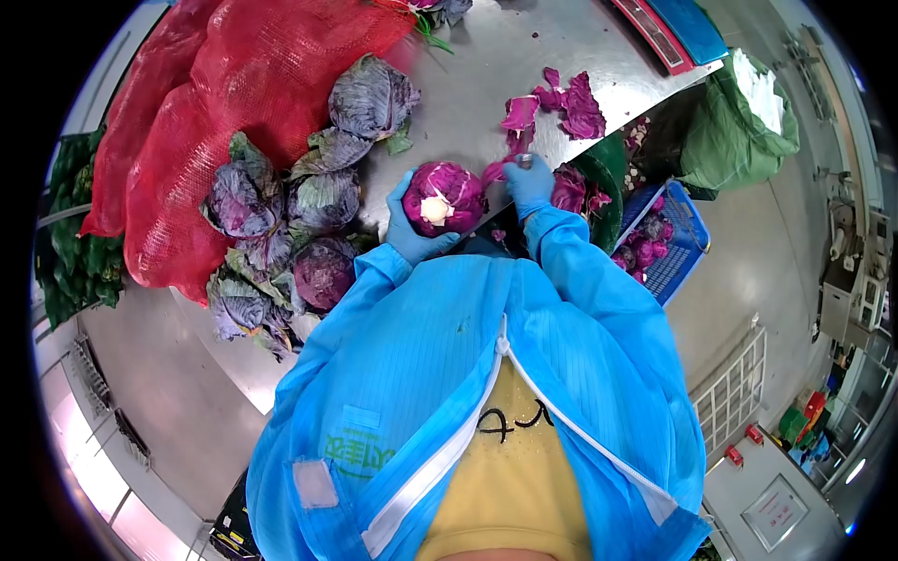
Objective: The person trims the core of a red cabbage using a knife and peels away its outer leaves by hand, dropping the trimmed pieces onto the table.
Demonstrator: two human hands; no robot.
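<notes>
My left hand [409,230], in a blue glove, cups a trimmed red cabbage [456,192] from its left and lower side. The cabbage's pale cut stem end faces up toward me. My gloved right hand [530,184] is closed round the handle of a knife [488,217], whose blade slants down to the left beside the cabbage's lower right side. Part of the blade is hidden near my jacket. Loose purple cabbage leaves [582,105] lie on the metal table [468,75] beyond my right hand.
Several untrimmed red cabbages [323,271] are piled on the left, before a red mesh sack [271,84]. A green bin [606,173] with leaves stands right of my hand, beside a blue basket [678,248] of cabbages. Farther right is a green sack [739,122].
</notes>
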